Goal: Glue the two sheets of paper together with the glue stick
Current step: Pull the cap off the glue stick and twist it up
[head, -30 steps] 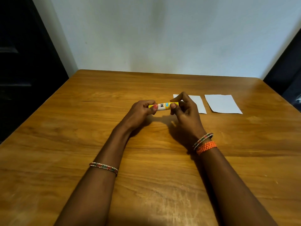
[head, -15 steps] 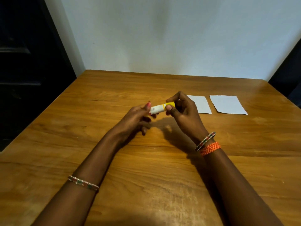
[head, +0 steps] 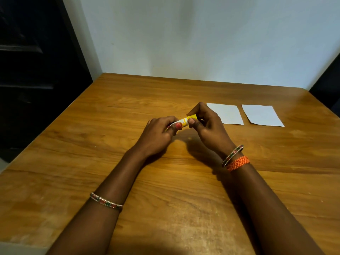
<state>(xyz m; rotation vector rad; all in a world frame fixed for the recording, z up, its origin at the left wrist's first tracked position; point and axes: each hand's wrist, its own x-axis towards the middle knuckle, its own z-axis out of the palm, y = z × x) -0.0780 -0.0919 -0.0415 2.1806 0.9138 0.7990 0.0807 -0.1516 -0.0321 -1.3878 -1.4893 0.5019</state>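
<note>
A wooden table [head: 92, 162] is filling most of the scene, butting against a pale wall [head: 202, 34] at twelve o'clock, with a dark door [head: 27, 70] standing off at ten o'clock.

Two forearms are reaching in from six o'clock and converging over the middle of the table.

Two white sheets are lying flat at about one o'clock from the hands. The left sheet [head: 230, 115] is sitting just beyond the right hand's knuckles, its near left corner hidden by them. The right sheet [head: 261, 115] is lying just beside it, a strip of bare wood showing between them; they are not touching.

The left hand [head: 158, 133] is curling its fingers round one end of the glue stick, a red-painted nail pressing against the barrel. The right hand [head: 207, 126] is pinching the other end between thumb and forefinger.

An orange woven band [head: 238, 163] and a beaded bangle [head: 232, 155] are sitting on the right wrist; another beaded bangle [head: 105, 201] is riding well up the left forearm.

The glue stick [head: 185, 121], yellow and white, is being held clear of the table between both hands, tilted, only its middle showing. Whether the cap is on cannot be told.
</note>
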